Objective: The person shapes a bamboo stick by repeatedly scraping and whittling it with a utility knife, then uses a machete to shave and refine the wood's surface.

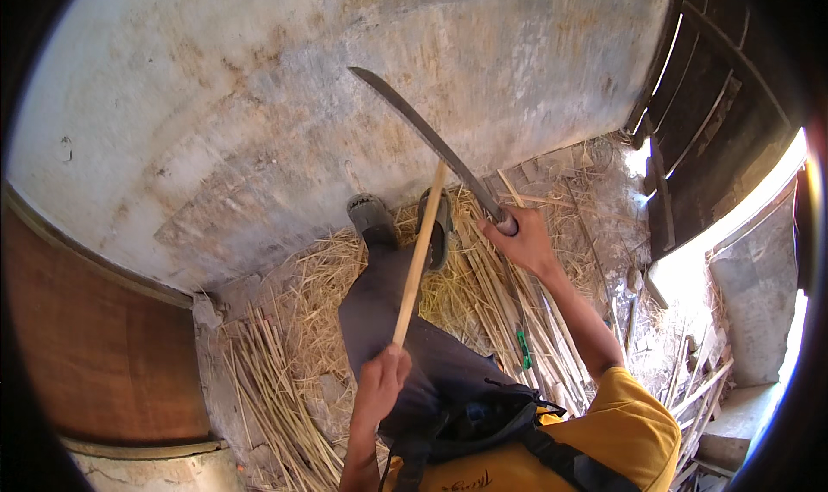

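Note:
My left hand (380,383) is closed round the lower end of a pale wooden stick (417,272), which slants up and away from me. In my right hand (523,238) is the handle of a machete (425,131). Its long dark blade points up and to the left, toward the wall. The far end of the stick meets or overlaps the blade near its middle; whether they touch I cannot tell. Both are held above my legs and feet, clear of the floor.
Bundles of split sticks (274,388) lie at my left, and more sticks (509,311) at my right, over straw (315,294). A weathered wall (285,130) rises ahead. A green-handled tool (524,350) rests among the right sticks. Brown board (103,345) stands left, dark planks (707,121) right.

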